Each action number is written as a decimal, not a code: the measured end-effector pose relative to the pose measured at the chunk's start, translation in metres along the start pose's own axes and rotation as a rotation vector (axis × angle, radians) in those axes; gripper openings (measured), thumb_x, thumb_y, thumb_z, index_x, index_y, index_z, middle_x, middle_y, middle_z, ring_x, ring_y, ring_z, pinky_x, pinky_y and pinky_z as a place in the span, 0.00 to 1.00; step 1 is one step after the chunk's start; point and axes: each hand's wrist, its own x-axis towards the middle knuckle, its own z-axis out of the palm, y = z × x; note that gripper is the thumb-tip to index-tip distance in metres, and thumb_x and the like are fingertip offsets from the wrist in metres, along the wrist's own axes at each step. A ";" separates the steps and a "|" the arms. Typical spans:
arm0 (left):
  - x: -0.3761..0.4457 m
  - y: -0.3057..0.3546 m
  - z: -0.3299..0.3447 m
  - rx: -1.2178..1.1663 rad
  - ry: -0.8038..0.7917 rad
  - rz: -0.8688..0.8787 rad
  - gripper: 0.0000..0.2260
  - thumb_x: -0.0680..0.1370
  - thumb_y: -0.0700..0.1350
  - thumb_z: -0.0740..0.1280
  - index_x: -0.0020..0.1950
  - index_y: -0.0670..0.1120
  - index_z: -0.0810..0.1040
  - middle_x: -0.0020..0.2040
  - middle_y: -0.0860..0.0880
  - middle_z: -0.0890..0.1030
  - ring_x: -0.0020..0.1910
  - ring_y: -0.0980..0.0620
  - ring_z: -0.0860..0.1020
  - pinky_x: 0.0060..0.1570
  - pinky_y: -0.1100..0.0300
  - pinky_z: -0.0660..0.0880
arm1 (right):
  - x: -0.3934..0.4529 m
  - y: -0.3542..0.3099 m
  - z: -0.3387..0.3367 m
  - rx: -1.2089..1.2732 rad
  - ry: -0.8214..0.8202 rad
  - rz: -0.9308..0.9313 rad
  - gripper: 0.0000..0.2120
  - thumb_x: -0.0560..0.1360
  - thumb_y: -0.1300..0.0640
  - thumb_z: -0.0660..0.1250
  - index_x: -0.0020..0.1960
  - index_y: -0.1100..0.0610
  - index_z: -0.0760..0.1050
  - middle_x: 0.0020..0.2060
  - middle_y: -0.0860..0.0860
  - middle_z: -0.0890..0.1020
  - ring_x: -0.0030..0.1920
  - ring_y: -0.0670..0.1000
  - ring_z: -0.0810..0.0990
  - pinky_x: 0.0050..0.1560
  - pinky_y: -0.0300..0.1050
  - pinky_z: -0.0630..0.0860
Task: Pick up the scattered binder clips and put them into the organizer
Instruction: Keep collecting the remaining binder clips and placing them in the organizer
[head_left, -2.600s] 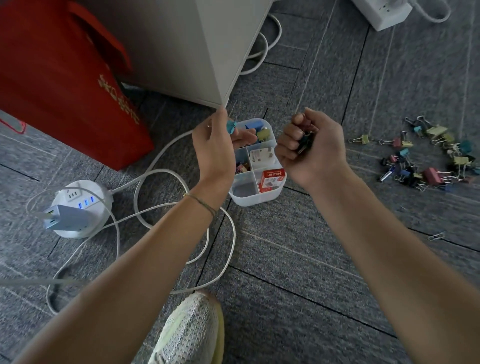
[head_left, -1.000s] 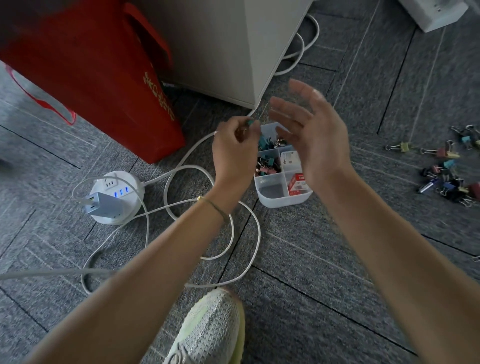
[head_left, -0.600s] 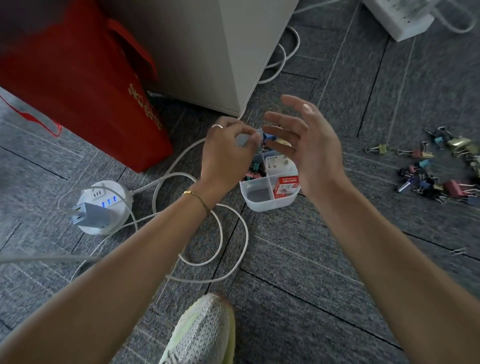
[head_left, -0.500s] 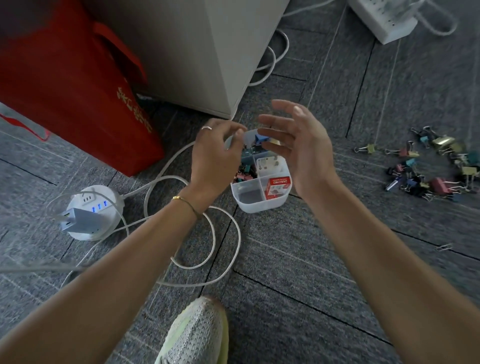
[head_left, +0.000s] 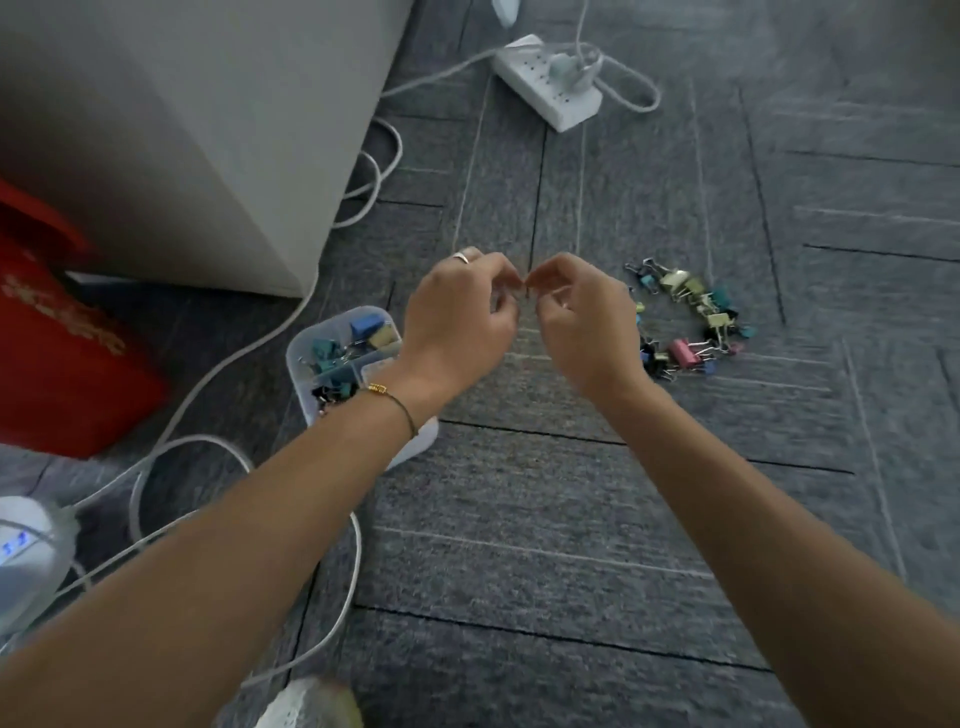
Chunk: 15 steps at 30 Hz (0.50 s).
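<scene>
Both the left hand (head_left: 457, 317) and the right hand (head_left: 582, 317) are curled, fingertips nearly meeting; whether anything is pinched cannot be told. The coloured metal binder clips (head_left: 685, 322) are scattered on the grey carpet, right of the hands. The clear plastic divided organizer (head_left: 317, 338) is partly filled. Probably another reach toward the pile is called for next.

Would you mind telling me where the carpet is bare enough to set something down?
The grey carpet between the forearms, and right of the scattered coloured binder clips, is bare. It is crowded left: clear plastic organizer, looping white cables, red bag.
</scene>
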 end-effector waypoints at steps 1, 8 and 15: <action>0.007 0.007 0.009 0.008 -0.049 -0.004 0.07 0.77 0.44 0.67 0.52 0.49 0.83 0.47 0.50 0.83 0.47 0.48 0.81 0.45 0.52 0.78 | 0.002 0.009 -0.008 -0.036 0.009 0.021 0.10 0.75 0.60 0.63 0.51 0.52 0.82 0.45 0.45 0.86 0.45 0.47 0.82 0.48 0.49 0.79; 0.054 0.027 0.075 0.210 -0.406 -0.006 0.10 0.79 0.50 0.70 0.58 0.50 0.79 0.55 0.48 0.80 0.54 0.45 0.79 0.51 0.52 0.77 | 0.017 0.071 -0.053 -0.244 0.004 0.211 0.11 0.74 0.60 0.63 0.51 0.53 0.83 0.48 0.50 0.86 0.49 0.54 0.83 0.49 0.49 0.78; 0.073 0.020 0.101 0.288 -0.468 0.051 0.12 0.79 0.52 0.72 0.59 0.48 0.78 0.58 0.46 0.78 0.56 0.44 0.79 0.53 0.50 0.76 | 0.044 0.110 -0.078 -0.380 -0.014 0.256 0.12 0.73 0.62 0.62 0.50 0.53 0.81 0.50 0.50 0.85 0.52 0.53 0.82 0.52 0.52 0.80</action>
